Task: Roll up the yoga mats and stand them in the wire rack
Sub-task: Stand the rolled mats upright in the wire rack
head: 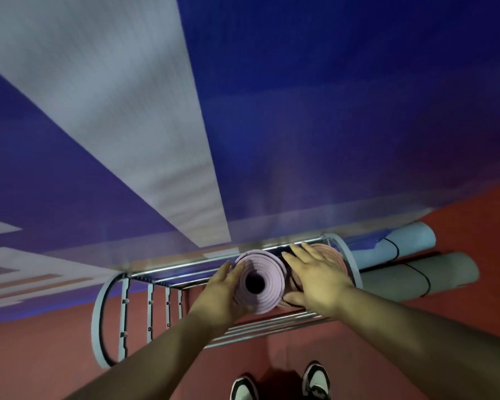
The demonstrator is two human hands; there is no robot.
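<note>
"The left hand is wrapped round the side of the lilac mat, thumb up by the rim, fingers curled against the roll. That's a proper hold."

"And the other one?"

"The right hand is flat and spread wide, fingers straight, palm down on the end of the pink mat just beside it. It grips nothing. To me it looks like steadying that roll, or keeping it back while the lilac one is seated."

"So is the lilac one in?"

"It stands on end inside the wire rack, toward the right end, touching the pink mat. Whether its foot has reached the bottom I can't see from here, and it isn't released yet."

"How far along would you call it?"

"About halfway, I'd say. Two mats are rolled and upright in the rack. The blue mat and the grey mat are rolled too, each bound with a black strap. But they look to be lying outside on the red floor, close by the rack's right end."

"Those are what's left, then?"

"By my reckoning. Let go of the lilac one, then lift those two and stand them in the bays to the left. I see no unrolled mat anywhere."
</note>
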